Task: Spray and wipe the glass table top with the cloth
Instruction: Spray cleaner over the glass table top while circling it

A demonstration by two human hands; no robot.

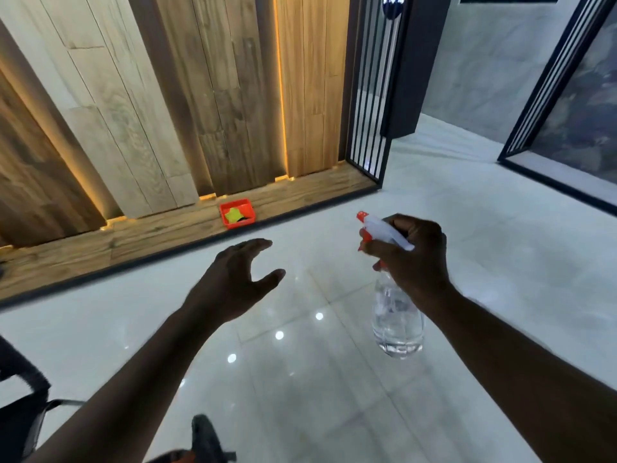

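Over the glossy tiled floor (pixel 467 228) no glass counter shows, so spraying and wiping look unstarted. The right hand (pixel 414 259) has its grip round a clear spray bottle (pixel 397 325). The left hand (pixel 230 282) is wide and empty. By the far wall, an orange tray (pixel 247 223) holds the yellow cloth (pixel 232 215).

Two grips are in view: the person's left hand (pixel 230 289) and right hand (pixel 410 255). There is one clear spray bottle (pixel 397 322). There is one red tray (pixel 248 221), holding one yellow cloth (pixel 232 215). Two black slatted screens show: the middle screen (pixel 370 95) and the right-edge screen (pixel 547 88). One wood-panelled wall (pixel 167 95) is seen.
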